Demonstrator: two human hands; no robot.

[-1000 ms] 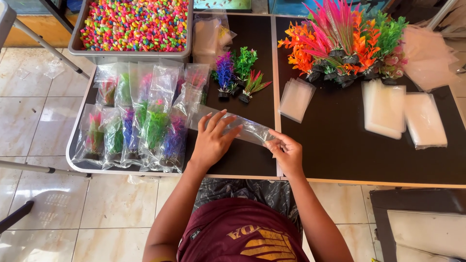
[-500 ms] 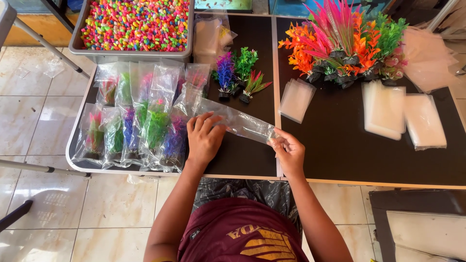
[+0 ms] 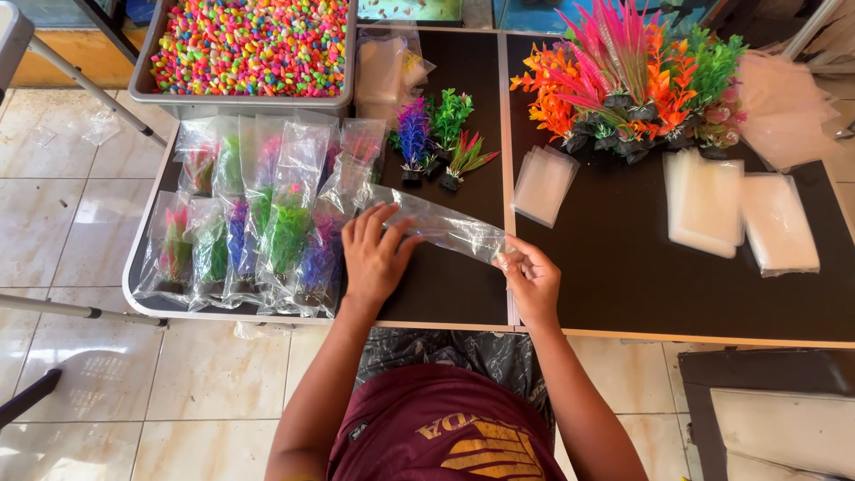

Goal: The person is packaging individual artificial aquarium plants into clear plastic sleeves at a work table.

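A long clear plastic bag (image 3: 445, 227) stretches across the dark table between my hands. My left hand (image 3: 374, 254) lies flat on its left end, fingers spread, beside the pile of bagged plants. My right hand (image 3: 530, 276) pinches the bag's right end near the table's front edge. Three small loose plastic plants, purple (image 3: 414, 138), green (image 3: 450, 116) and red-green (image 3: 468, 156), stand just beyond the bag.
Several bagged plastic plants (image 3: 258, 223) lie on a tray at the left. A grey tub of coloured pebbles (image 3: 249, 44) sits at the back left. A heap of bright plastic plants (image 3: 632, 76) is at the back right, with stacks of empty clear bags (image 3: 543, 183) (image 3: 704, 200) nearby.
My left hand slid left along the bag and pressed flat, drawing the bag out longer and lower toward the table. My right hand kept its hold on the right end.
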